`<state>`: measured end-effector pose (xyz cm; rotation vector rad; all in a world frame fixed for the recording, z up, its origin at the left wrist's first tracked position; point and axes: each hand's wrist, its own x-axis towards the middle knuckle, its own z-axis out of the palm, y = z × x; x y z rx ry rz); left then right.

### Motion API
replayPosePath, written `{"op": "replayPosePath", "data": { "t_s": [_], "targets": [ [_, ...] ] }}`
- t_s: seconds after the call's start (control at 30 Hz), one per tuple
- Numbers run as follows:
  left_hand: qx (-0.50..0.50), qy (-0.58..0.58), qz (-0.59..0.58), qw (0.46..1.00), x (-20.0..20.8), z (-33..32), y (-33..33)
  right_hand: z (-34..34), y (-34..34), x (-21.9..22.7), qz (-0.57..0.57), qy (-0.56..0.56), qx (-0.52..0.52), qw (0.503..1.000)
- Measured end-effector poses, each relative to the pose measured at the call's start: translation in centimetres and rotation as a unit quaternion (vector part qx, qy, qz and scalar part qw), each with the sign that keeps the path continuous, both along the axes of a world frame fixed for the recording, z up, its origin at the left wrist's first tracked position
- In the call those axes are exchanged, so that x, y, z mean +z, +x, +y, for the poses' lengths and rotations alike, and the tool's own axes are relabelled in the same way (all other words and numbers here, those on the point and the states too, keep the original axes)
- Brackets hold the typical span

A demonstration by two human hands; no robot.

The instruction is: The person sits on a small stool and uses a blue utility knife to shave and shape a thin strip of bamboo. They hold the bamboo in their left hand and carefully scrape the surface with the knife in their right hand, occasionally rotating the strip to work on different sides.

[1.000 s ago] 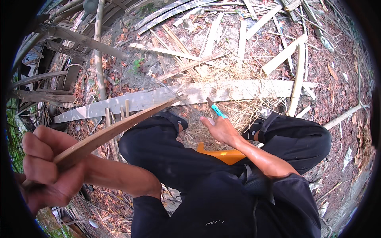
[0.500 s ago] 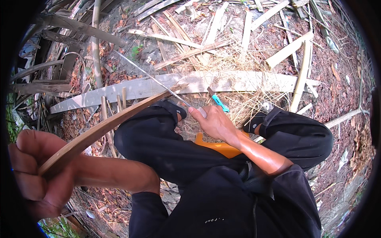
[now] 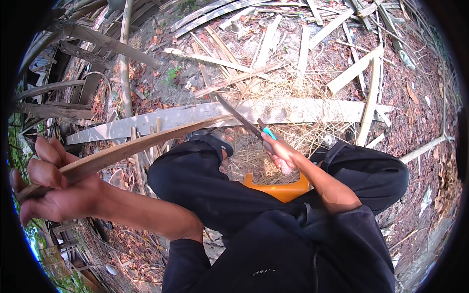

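My left hand (image 3: 63, 183) is closed around the near end of a long, narrow wooden strip (image 3: 132, 146). The strip slants away to the right, and its pale, pointed far end appears over a grey plank (image 3: 312, 108) lying across the ground. In my right hand (image 3: 281, 155) is a long-bladed knife (image 3: 239, 116), gripped by its handle, which my fingers hide. Its dark blade points up and to the left, near the strip's tip; whether they touch I cannot tell. Just behind that hand shows a teal-handled tool (image 3: 268, 133), partly covered.
Beneath me is an orange stool (image 3: 278, 189), between my bent legs. Shavings and straw (image 3: 288, 85) litter the ground ahead. Split wood pieces (image 3: 356, 68) lie beyond the plank, and a timber heap (image 3: 97, 44) stands at far left. Short upright sticks (image 3: 137, 156) are by my left knee.
My right hand has drawn back right and down, and the knife blade has turned to show its flat side. The strip's near end has tilted, and the left fingers have shifted along it.
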<state>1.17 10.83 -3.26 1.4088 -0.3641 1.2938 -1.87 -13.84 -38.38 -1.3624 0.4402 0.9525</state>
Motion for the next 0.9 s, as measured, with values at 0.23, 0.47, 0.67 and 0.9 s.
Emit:
{"op": "replayPosePath", "data": {
  "t_s": [0.23, 0.47, 0.67, 0.9],
  "targets": [
    [-0.200, 0.065, -0.009, 0.978, 0.2, 6.7, -0.5, 2.3, 0.3, 7.1, -0.376, -0.163, 0.040, 0.911],
    [-0.245, 0.029, -0.010, 0.969, 0.3, 7.2, -0.6, 2.3, -1.7, -7.2, -0.194, -0.388, 0.135, 0.891],
    [-0.275, -0.005, -0.014, 0.961, -0.1, 10.4, 0.0, 1.2, -2.6, -9.7, -0.164, -0.364, 0.134, 0.907],
    [-0.245, 0.016, 0.021, 0.969, 0.3, 14.4, -0.6, 1.6, -2.1, -0.8, -0.252, -0.223, 0.061, 0.940]
  ]
}}
